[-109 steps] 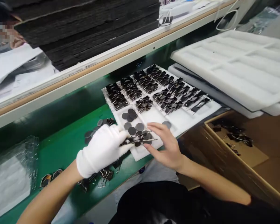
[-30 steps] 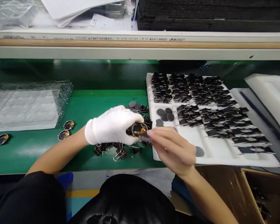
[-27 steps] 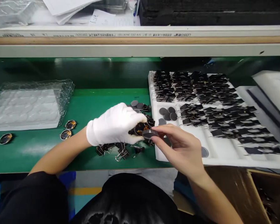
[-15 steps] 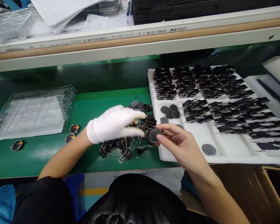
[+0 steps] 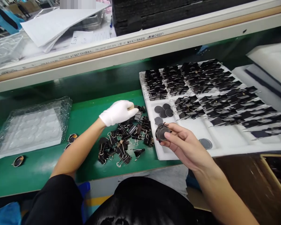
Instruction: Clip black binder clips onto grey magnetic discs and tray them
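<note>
Head view: binder clips (image 5: 132,129) crowd left fingers (image 5: 134,111), grip unclear; right fingers (image 5: 172,137) hold a dark disc (image 5: 162,132).

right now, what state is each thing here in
right hand: closed on the round part
round part: held, dark face toward the camera
loose binder clips: heaped on the green table
left hand: gloved, fingers bent by the loose binder clips; grip unclear
grey discs: loose in the white tray, some overlapping
white tray: flat on the green table
tray clips: packed in rows
cardboard box: open
</note>
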Available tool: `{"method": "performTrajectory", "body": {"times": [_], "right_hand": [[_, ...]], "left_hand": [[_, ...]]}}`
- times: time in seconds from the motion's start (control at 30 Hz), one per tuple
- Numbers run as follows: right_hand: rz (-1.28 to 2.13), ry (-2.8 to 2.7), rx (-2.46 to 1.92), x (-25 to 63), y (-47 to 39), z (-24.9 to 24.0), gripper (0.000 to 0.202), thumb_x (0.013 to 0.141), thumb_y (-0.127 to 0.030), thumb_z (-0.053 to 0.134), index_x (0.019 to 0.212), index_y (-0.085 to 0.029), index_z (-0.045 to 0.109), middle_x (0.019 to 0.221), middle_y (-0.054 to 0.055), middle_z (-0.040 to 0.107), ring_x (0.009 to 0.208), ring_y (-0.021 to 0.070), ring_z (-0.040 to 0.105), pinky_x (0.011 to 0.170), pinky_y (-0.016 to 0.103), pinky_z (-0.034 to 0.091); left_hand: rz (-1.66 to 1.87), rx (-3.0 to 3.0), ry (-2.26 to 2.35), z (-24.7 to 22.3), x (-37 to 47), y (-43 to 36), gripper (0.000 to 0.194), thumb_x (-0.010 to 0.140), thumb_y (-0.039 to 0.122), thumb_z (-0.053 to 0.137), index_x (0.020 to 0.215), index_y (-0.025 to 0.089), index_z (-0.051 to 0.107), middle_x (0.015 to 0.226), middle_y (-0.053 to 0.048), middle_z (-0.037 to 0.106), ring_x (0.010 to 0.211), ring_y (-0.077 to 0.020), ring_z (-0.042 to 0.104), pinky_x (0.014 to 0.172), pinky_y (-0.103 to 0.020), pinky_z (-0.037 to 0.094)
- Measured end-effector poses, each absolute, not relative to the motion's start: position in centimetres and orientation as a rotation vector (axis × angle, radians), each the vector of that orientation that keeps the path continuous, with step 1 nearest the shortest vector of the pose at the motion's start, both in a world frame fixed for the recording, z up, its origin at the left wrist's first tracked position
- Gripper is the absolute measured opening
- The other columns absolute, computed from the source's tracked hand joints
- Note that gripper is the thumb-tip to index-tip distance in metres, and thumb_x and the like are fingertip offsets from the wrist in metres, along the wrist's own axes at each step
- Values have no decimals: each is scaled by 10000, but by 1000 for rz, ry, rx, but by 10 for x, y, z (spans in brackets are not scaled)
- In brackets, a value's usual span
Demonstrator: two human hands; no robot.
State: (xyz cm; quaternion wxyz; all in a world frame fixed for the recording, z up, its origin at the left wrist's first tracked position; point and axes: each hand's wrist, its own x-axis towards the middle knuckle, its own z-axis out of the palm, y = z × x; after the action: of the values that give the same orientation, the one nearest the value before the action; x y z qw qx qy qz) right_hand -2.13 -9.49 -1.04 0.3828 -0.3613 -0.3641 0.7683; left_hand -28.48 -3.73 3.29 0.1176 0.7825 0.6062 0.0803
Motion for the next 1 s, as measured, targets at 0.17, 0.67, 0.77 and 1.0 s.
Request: {"method": "performTrajectory", "body": {"times": [0.17, 0.67, 0.77, 1.0], "right_hand": [[1954, -992, -798, -36, -91, -6, 238, 796, -330, 865, 1012, -269, 783, 1353, 38, 672, 799, 82, 657, 698, 214, 595], [1735, -1442, -693, -43, -84, 5, 145, 861, -243, 795, 1005, -268, 798, 1087, 33, 738, 688, 93, 677, 646, 221, 606], [1723, -1444, -703, -42, -83, 5, 155, 859, -252, 795, 1014, -265, 793, 1058, 33, 739, 673, 95, 668, 630, 225, 602], [1674, -1336, -838, -33, -80, 1, 265, 852, -360, 808, 1097, -264, 774, 957, 29, 732, 616, 93, 602, 564, 243, 550]], "left_hand": [[718, 2031, 1698, 55, -281, -70, 453, 941, 469, 551, 602, 197, 425, 568, 56, 380, 542, -89, 342, 522, -243, 283], [348, 2264, 1441, 51, -270, -97, 523, 792, 528, 593, 522, 190, 299, 482, 63, 272, 492, -71, 223, 488, -257, 203], [358, 2260, 1532, 53, -257, -102, 535, 810, 566, 531, 518, 199, 274, 468, 56, 254, 476, -74, 227, 491, -263, 212], [271, 2329, 1667, 46, -260, -100, 490, 843, 579, 460, 557, 210, 313, 472, 43, 309, 476, -86, 255, 528, -285, 210]]}}
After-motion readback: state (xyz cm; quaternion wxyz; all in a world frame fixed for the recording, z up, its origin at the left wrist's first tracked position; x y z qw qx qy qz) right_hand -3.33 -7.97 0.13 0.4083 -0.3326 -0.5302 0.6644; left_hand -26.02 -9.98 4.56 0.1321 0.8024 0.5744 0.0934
